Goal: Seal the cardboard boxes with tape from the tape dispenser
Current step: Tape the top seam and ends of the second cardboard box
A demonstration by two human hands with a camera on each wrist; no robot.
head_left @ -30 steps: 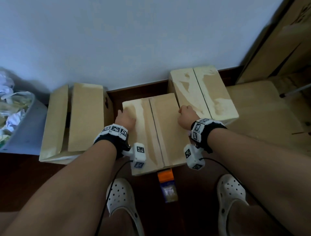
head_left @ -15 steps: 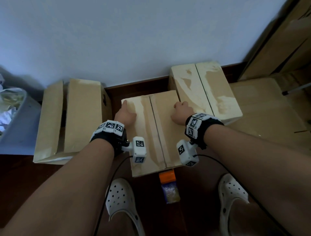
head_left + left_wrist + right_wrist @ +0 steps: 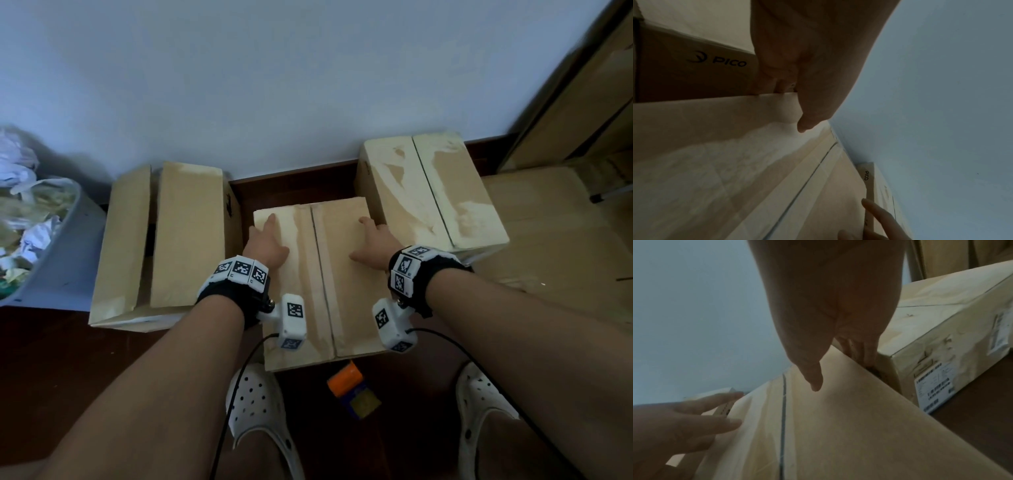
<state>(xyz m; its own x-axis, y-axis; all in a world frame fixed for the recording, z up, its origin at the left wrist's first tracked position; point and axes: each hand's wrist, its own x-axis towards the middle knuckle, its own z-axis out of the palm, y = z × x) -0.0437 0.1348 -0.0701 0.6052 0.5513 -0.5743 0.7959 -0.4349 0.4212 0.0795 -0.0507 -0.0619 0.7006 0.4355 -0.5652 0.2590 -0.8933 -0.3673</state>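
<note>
Both hands lie on the middle cardboard box (image 3: 329, 284): left hand (image 3: 266, 244) and right hand (image 3: 373, 247), fingers relaxed, grasping nothing. The tape dispenser (image 3: 352, 389) sits just before that box.

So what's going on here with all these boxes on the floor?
A person is leaning over the middle cardboard box, left hand and right hand pressing its two top flaps flat. No tape runs along its seam yet. The orange tape dispenser lies untouched on the floor between their feet. The box on the left has a gap between its flaps; the box on the right has its flaps shut.
</note>
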